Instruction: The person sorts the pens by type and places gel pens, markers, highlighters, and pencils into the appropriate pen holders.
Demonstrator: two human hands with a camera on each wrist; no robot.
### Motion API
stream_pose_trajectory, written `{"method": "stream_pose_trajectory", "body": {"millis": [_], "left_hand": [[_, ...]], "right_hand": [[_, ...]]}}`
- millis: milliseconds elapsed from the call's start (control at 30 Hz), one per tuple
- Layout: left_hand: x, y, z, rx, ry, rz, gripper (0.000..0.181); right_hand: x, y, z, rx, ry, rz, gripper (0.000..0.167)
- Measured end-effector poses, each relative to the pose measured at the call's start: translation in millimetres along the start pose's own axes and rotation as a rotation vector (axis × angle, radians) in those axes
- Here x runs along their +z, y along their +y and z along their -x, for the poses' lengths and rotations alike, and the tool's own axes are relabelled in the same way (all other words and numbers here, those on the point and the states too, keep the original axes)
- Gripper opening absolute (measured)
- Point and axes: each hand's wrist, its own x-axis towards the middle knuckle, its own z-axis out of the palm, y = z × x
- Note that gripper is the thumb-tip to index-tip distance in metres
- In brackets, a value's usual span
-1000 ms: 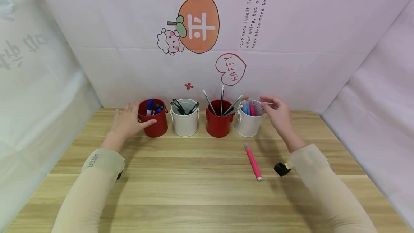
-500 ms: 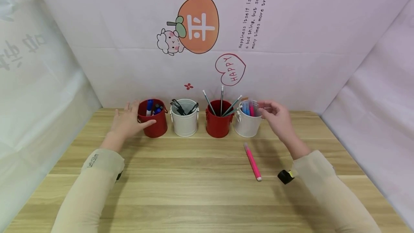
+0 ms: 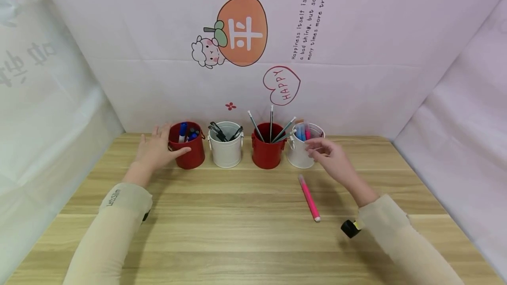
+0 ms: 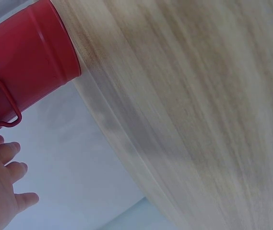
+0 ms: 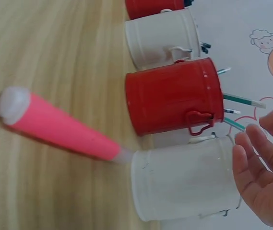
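Note:
In the head view my left hand (image 3: 156,148) rests against the leftmost red bucket (image 3: 192,155), fingers spread at its left side and thumb across its front. Blue-capped markers (image 3: 183,131) stand in that bucket. My right hand (image 3: 330,159) is in front of the rightmost white bucket (image 3: 299,153), fingers loosely bent, with nothing visible in its grasp. Blue and pink markers (image 3: 306,132) stand inside this white bucket. A pink marker (image 3: 309,198) lies on the table before it, and the right wrist view shows the same pink marker (image 5: 66,125) close up.
Between the outer buckets stand a white bucket (image 3: 226,155) with black pens (image 3: 219,131) and a red bucket (image 3: 267,155) with several pencils (image 3: 272,120). A printed white cloth (image 3: 158,56) hangs behind the wooden table (image 3: 222,228).
My right hand has come from the right rim of the rightmost white bucket, leftward and down to its front. The left hand holds its place, and the pink marker lies still.

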Motion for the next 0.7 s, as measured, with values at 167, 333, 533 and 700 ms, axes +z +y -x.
{"method": "stream_pose_trajectory", "body": {"millis": [167,333,533,700], "left_hand": [[-0.9,0.7,1.0,0.000,0.004,0.011,0.114],[-1.4,1.1,1.2,0.001,-0.002,0.008,0.114],[-1.9,1.3,0.5,0.002,0.000,0.004,0.114],[-2.0,1.4,0.5,0.000,-0.008,0.005,0.114]], "right_hand": [[5.8,6.0,6.1,-0.009,-0.064,0.027,0.028],[10.0,12.6,9.9,0.000,-0.119,0.032,0.029],[12.3,22.2,12.3,0.013,-0.179,0.048,0.031],[14.9,29.2,16.4,0.070,-0.224,0.032,0.033]]}}
